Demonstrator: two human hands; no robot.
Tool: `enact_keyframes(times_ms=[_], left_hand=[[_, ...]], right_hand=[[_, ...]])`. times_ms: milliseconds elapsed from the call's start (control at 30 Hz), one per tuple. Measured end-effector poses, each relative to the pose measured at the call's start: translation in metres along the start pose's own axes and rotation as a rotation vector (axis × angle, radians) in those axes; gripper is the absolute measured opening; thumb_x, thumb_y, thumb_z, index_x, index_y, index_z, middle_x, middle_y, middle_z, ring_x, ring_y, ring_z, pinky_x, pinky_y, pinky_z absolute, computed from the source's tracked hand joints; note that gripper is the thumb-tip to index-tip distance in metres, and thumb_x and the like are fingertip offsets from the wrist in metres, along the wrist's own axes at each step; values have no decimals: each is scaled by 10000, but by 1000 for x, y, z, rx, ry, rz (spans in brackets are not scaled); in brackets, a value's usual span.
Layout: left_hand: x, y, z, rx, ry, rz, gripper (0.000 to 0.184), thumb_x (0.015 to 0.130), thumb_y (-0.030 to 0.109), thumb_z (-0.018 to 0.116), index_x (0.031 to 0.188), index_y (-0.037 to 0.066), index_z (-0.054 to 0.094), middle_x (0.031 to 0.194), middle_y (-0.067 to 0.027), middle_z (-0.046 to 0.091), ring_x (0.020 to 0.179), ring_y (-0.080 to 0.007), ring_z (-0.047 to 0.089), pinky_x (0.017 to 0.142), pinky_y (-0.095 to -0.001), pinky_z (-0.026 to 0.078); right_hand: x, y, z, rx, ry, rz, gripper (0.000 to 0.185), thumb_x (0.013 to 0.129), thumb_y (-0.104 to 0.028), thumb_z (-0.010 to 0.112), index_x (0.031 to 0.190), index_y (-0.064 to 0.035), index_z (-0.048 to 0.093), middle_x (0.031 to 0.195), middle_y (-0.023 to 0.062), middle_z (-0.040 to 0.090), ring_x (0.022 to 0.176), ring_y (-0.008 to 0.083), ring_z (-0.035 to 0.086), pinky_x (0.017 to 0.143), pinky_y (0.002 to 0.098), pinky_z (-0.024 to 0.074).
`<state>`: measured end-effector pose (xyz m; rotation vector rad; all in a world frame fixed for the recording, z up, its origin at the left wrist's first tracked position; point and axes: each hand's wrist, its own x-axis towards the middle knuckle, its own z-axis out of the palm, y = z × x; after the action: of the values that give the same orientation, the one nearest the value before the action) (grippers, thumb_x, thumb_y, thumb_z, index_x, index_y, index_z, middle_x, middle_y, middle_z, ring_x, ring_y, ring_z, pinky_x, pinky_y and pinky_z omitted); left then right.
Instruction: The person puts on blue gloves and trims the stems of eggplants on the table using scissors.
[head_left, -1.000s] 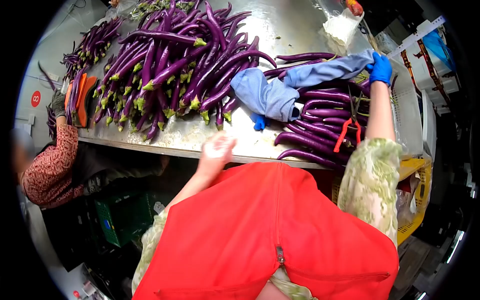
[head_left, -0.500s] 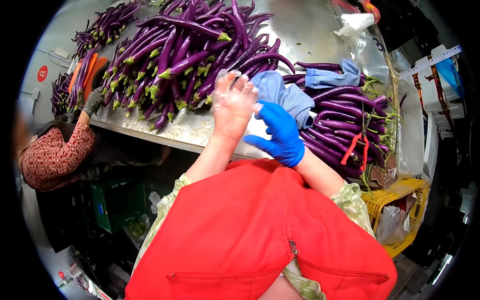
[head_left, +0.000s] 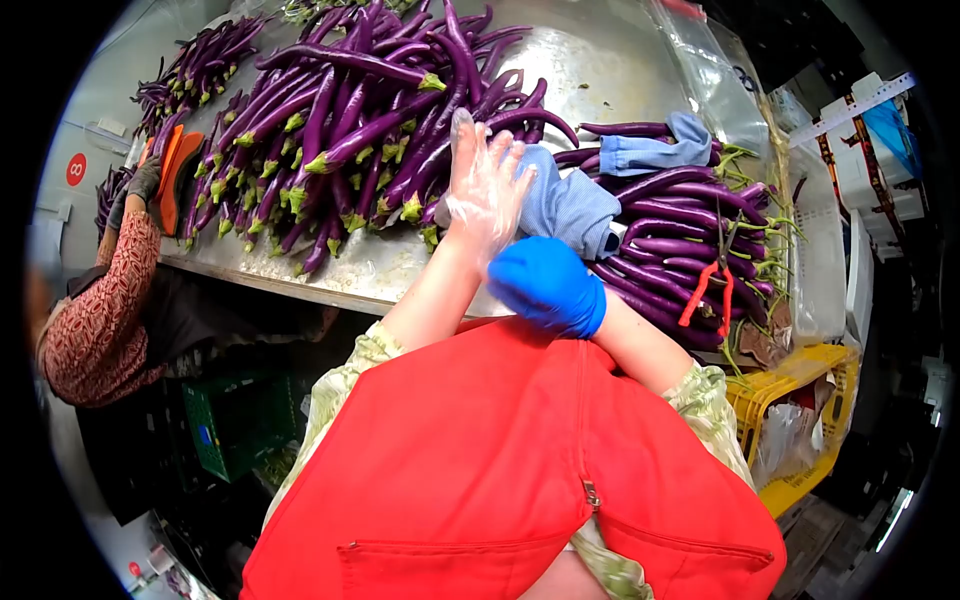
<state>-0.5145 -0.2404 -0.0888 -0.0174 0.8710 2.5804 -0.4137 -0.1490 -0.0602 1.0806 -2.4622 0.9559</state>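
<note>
My left hand wears a thin clear plastic glove and is raised in front of the table edge, fingers stretched upward and apart. Against its wrist, my right hand in a blue glove is curled closed at the cuff of the clear glove; slight blur softens its fingers. Behind my hands lies a blue cloth sleeve, with a second blue sleeve farther right. Trimmed purple eggplants are heaped beyond my left hand. More eggplants, with long green stems, lie to the right under red-handled snips.
A co-worker's gloved hand is by an orange object at the table's left. A yellow crate stands at my right, a green crate below the table on the left. Clear plastic lies at the table's far right.
The clear glove now reaches down to my left wrist. My right hand has gone from spread fingers to curled, moving down to that wrist. The co-worker's hand has shifted left toward the orange object.
</note>
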Motion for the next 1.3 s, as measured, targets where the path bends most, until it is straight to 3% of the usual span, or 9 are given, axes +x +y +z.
enact_keyframes(times_ms=[133,233,333,400,500,700,900,1133,1300], left_hand=[[11,23,33,-140,-83,-89,1064,731,790,437,1459,113,57,1413,-203,283,1292,-379,328,1040,-551,247],[39,27,27,-174,-202,-152,722,785,674,522,1178,69,491,1028,-138,614,941,-304,594,845,-484,449],[78,37,23,-90,-198,50,126,875,165,598,786,84,562,621,2,492,532,-94,443,507,-215,392],[54,51,45,35,-48,217,69,877,98,572,839,43,555,667,-2,492,579,-70,441,510,-185,367],[34,43,14,422,-132,263,189,825,104,632,972,-5,583,769,-32,570,640,-97,494,572,-216,418],[-43,-15,-56,1278,-221,267,208,754,124,700,919,11,641,776,-64,642,661,-125,591,600,-260,469],[-68,-48,-68,1787,-386,653,352,704,257,730,971,75,592,837,-113,567,771,-301,574,675,-411,456],[-42,-83,-84,2058,-389,474,218,705,162,705,843,38,592,909,-143,533,839,-324,541,755,-415,447],[-35,-36,-77,1162,-355,290,118,751,72,581,863,36,575,1016,-87,589,948,-207,560,850,-355,447]], right_hand=[[0,14,-2,-16,-12,29,110,772,-124,620,835,-83,539,717,96,532,644,314,545,545,399,431],[1,32,-7,-89,-117,0,115,772,-134,618,843,-79,546,714,100,537,649,315,549,546,399,432],[-6,64,-24,-262,48,85,316,774,-255,640,1007,-62,548,914,143,550,829,345,542,723,421,438],[-17,86,-35,-562,54,320,528,755,-380,647,1144,-53,505,1119,171,491,1013,349,497,894,443,379],[-56,137,-23,-804,-349,396,252,752,-261,611,933,-88,579,865,138,597,894,333,561,893,454,388],[-84,169,-105,-896,278,419,53,745,-122,553,717,-81,572,673,130,585,644,323,583,590,441,432],[-149,183,-140,-1083,194,638,119,790,-164,532,718,-79,573,664,167,581,613,360,578,590,469,437],[-131,135,-130,-749,409,682,121,822,-119,579,911,-41,606,821,149,617,684,323,620,645,395,493],[-94,77,-91,62,636,548,180,848,10,572,1024,-15,600,951,96,624,859,163,603,770,264,465]])
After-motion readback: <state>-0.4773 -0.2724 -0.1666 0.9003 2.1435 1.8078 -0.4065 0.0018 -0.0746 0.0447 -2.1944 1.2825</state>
